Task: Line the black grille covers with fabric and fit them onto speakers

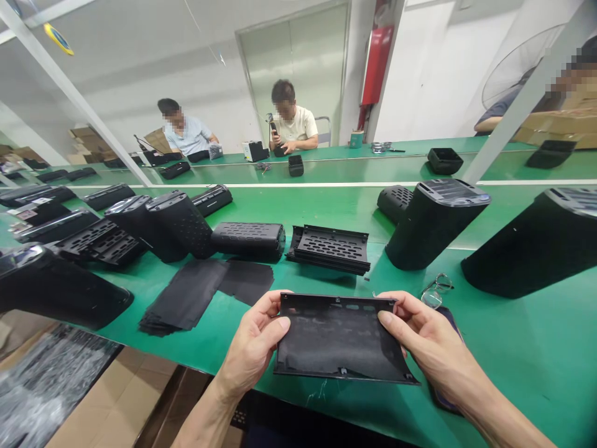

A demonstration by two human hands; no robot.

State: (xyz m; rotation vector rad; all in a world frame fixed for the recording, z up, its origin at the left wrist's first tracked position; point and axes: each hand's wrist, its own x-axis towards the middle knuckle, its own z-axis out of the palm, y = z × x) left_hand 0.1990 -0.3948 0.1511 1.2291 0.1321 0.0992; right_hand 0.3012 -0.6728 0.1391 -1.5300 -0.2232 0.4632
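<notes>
Between my two hands is a curved black casing panel (342,342), its hollow inner side turned up toward me. Small screw bosses show along its long edges, and a dark sheet appears to line the inside, leaving a few slots visible near the far edge. My left hand (261,336) grips the left end, thumb on top. At the right end my right hand (420,330) pinches it the same way, fingers underneath. Just beyond lies a stack of slotted black panels (331,246). To the left, thin black sheets (184,295) are piled on the green table (522,348).
Tall black speaker-like housings stand at right (433,224) and left (180,221). Eyeglasses (437,291) and a partly hidden phone (450,320) lie by my right hand. Cardboard and plastic-wrapped material (51,386) sit below the table's left edge. People work across the bench.
</notes>
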